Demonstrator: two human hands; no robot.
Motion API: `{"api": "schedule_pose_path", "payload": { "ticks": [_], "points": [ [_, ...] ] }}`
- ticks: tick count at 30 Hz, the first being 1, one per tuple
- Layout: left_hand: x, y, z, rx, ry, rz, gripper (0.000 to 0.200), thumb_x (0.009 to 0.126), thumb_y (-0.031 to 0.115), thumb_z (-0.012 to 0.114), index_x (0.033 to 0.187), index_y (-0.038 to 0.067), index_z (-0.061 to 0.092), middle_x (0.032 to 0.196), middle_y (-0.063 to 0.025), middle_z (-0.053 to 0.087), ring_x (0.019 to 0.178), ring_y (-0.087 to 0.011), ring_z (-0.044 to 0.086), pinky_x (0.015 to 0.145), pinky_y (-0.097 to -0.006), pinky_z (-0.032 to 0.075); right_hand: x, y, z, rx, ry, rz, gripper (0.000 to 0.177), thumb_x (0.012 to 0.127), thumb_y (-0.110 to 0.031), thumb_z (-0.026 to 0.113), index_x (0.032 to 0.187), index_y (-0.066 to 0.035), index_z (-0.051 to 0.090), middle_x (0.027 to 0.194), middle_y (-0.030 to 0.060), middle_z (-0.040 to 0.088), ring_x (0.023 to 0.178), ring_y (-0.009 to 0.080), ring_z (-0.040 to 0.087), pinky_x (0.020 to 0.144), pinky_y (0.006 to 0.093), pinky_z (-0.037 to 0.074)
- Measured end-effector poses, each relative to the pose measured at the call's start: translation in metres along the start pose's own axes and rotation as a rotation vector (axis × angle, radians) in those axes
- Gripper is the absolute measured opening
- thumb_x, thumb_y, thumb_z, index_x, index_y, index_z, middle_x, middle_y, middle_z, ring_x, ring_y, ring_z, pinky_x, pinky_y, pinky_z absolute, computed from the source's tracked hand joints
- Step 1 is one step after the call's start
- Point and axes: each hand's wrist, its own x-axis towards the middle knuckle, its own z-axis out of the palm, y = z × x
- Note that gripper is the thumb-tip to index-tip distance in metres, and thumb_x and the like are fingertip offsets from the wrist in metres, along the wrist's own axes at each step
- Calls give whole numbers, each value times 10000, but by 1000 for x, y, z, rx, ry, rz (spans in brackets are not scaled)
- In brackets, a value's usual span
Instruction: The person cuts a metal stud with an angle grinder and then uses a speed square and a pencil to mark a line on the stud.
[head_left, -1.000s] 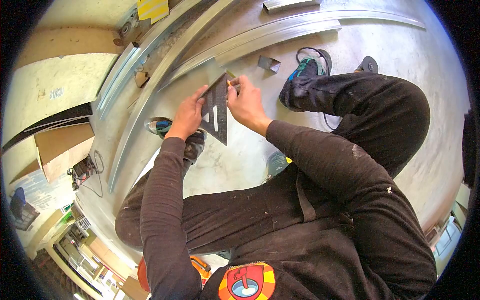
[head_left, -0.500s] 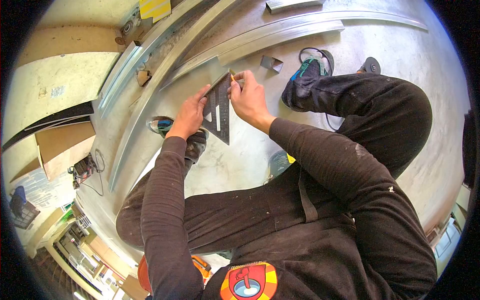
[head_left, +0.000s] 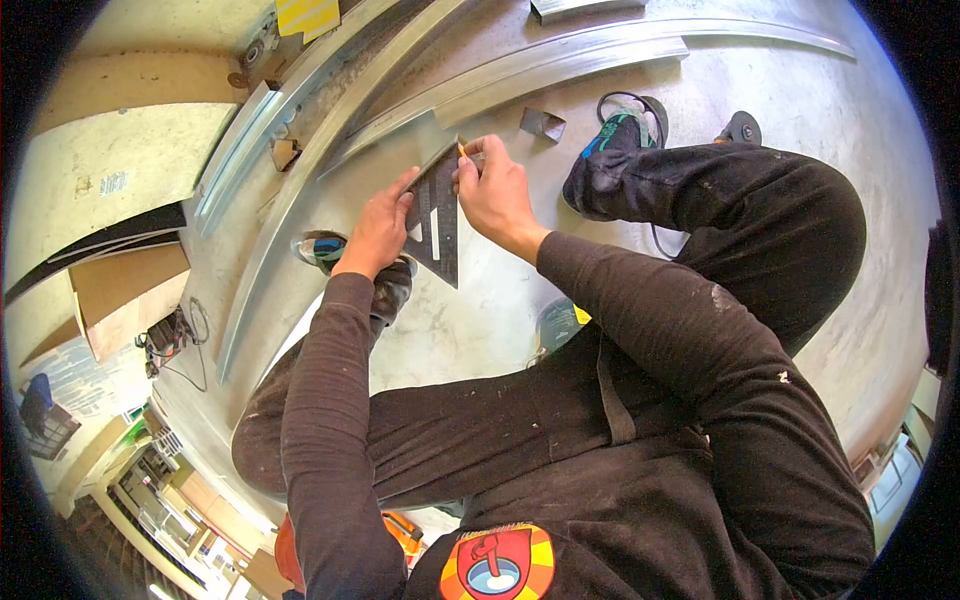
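My left hand [head_left: 378,232] grips the left edge of a dark triangular speed square [head_left: 447,240], thumb on its face and fingers along the raised edge. The square's upper corner points away from me, by the end of a metal channel [head_left: 400,140]. A yellow pencil [head_left: 461,149] is pinched in my right hand [head_left: 502,198], its tip right at that upper corner. The right fingers hide most of the pencil. My shoes sit either side of the work.
Long metal channels [head_left: 560,70] lie across the far side. A small metal offcut [head_left: 543,124] sits near my right shoe [head_left: 615,140], with a disc-ended tool [head_left: 741,128] beyond. At left are a cardboard box [head_left: 130,290] and a corded device [head_left: 168,338].
The pencil and my right hand have shifted very slightly toward the square's upper corner. My left hand and the square hold almost the same place.
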Motion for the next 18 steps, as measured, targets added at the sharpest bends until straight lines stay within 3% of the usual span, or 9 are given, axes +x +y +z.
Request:
{"api": "schedule_pose_path", "payload": {
  "ticks": [1,5,7,8,17,18],
  "points": [
    [0,-1,1,-1,1,0,378,1044,191,469,1418,189,523,1113,-286,653,1042,-454,619,906,-486,483,1,1,1,-45,19,-37,173,973,-112,560,1085,19,547,793,183,724,711,267,729,672,375,558],
    [0,-1,1,6,0,-13,375,1046,199,468,1416,193,524,1094,-287,654,1023,-455,620,893,-493,483,2,1,1,-40,22,-34,175,971,-111,560,1088,19,547,788,182,723,708,272,728,675,380,557],
    [0,-1,1,9,5,-8,373,1046,203,468,1415,193,525,1092,-286,655,1020,-456,620,891,-494,482,2,-3,-1,41,-12,12,197,949,-110,580,1086,24,532,898,300,671,858,502,655,775,542,508],
    [0,-1,1,12,10,-3,371,1047,207,469,1414,192,526,1090,-286,655,1017,-457,620,889,-495,482,1,-5,-2,41,-12,12,197,949,-110,580,1086,24,532,898,300,671,858,502,655,775,542,508],
    [1,-4,1,-1,11,26,368,1054,221,456,1413,180,525,1133,-281,651,1061,-454,612,914,-487,480,2,-2,0,35,-21,37,193,945,-110,582,1078,22,536,879,298,672,846,491,664,769,539,515],
    [1,-3,0,-1,10,25,368,1054,221,456,1413,180,525,1133,-281,651,1061,-454,612,914,-487,480,2,0,1,-4,-5,8,187,959,-106,575,1090,24,541,838,242,698,780,373,698,717,452,540]
  ]
}}
